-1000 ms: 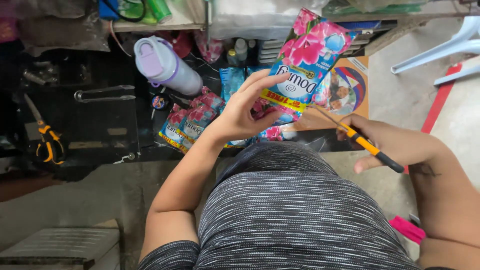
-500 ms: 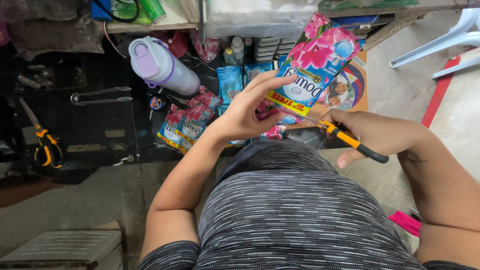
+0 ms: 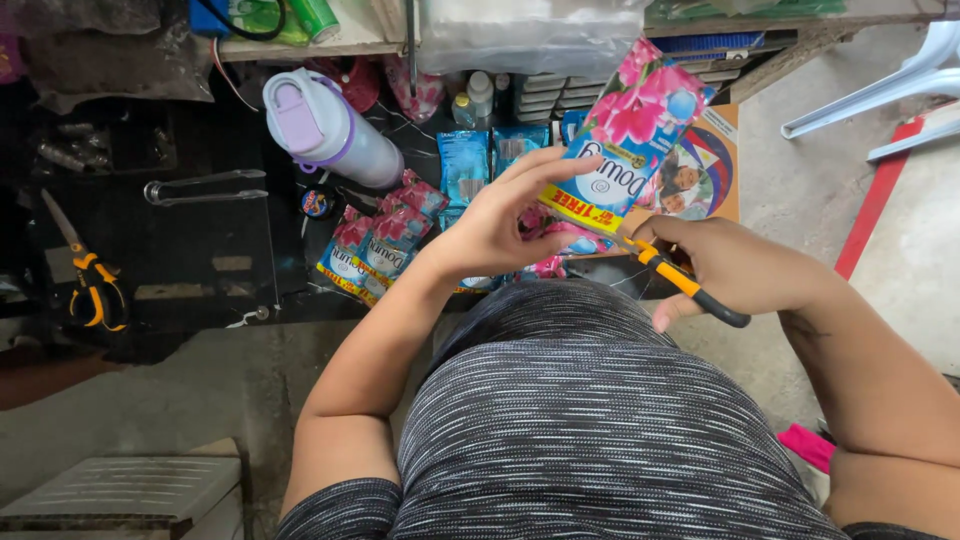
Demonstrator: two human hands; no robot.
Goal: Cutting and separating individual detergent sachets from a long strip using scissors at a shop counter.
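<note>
Since half a second ago, I see the right hand (image 3: 745,270) has carried its orange-and-black handled tool (image 3: 685,285) a little closer to the lower edge of the pink flowered sachet pack (image 3: 632,135), and the pack has tilted slightly. That pack is my landmark. My left hand (image 3: 500,225) has its grip closed on the pack's lower left corner, fingers spread across the front, holding it up above the dark worktop (image 3: 200,250). Just right of and below the pack, the right hand's grip is wrapped around the tool, whose tip meets the pack's lower edge. Below and left of the pack, loose sachets (image 3: 375,245) of the same flowered kind lie on the worktop. Farther left of the pack lies a lilac-lidded water bottle (image 3: 325,130) on its side, and far left, near the worktop's edge, orange-handled scissors (image 3: 90,285).
</note>
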